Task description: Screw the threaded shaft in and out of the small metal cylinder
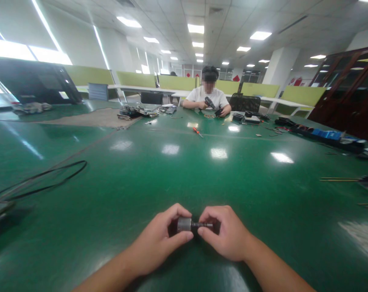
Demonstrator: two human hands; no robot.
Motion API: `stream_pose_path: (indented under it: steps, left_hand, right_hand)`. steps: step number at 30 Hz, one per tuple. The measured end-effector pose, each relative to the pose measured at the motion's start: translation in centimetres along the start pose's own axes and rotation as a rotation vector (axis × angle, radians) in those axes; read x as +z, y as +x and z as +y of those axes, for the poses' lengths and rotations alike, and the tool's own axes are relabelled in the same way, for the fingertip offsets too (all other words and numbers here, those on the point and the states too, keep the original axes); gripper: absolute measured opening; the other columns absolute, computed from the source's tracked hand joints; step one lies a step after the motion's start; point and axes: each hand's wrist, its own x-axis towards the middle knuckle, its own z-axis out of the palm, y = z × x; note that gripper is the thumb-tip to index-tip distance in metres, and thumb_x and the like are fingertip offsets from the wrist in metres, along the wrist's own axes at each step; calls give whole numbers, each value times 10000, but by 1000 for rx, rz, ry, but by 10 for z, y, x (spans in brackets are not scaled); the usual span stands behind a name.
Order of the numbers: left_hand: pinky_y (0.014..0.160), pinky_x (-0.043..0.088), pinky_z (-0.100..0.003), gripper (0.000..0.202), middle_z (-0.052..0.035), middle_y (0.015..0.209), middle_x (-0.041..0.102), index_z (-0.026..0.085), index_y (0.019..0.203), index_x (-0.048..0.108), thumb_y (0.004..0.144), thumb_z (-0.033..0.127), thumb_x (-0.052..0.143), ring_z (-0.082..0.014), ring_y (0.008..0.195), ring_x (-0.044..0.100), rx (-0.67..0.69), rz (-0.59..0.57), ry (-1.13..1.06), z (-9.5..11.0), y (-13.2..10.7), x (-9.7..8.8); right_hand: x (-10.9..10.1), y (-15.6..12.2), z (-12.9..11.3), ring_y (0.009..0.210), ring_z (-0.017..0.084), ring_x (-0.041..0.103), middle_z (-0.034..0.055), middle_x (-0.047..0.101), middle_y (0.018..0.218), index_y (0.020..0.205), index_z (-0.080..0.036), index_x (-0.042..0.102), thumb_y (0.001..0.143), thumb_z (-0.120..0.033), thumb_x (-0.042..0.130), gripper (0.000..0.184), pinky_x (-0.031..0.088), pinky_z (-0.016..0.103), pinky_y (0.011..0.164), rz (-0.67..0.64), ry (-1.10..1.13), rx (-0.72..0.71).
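Close to me, low over the green table, is a small metal part: a grey cylinder (184,224) with a thin, dark stepped shaft (203,224) pointing right. Its exact kind cannot be made out. My left hand (165,233) has thumb and fingers curled round the cylinder, the thumb along its lower side. My right hand (228,233) pinches the shaft between thumb and fingers, its outer end partly hidden in the grip. Both hands' fingertips nearly meet where shaft and cylinder join.
Across the green table (186,178) sits a person (206,95) with a power drill (209,102). A red-handled screwdriver (197,132) lies midway. At left is a black cable loop (59,172); at right, thin rods (338,179) and a dark tray (319,133). Electronic parts (135,112) lie at the back.
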Motion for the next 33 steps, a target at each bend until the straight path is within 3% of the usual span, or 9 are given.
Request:
stream_pose_path:
  steps: [33]
  left_hand:
    - [718, 399, -264, 239, 31, 851, 576, 213, 1038, 575, 895, 376, 676, -168, 782, 526, -10, 26, -20, -2, -1, -3]
  right_hand:
    - [-1, 0, -1, 613, 135, 563, -17, 631, 658, 737, -190, 648, 760, -190, 676, 36, 385, 237, 595, 13, 22, 1]
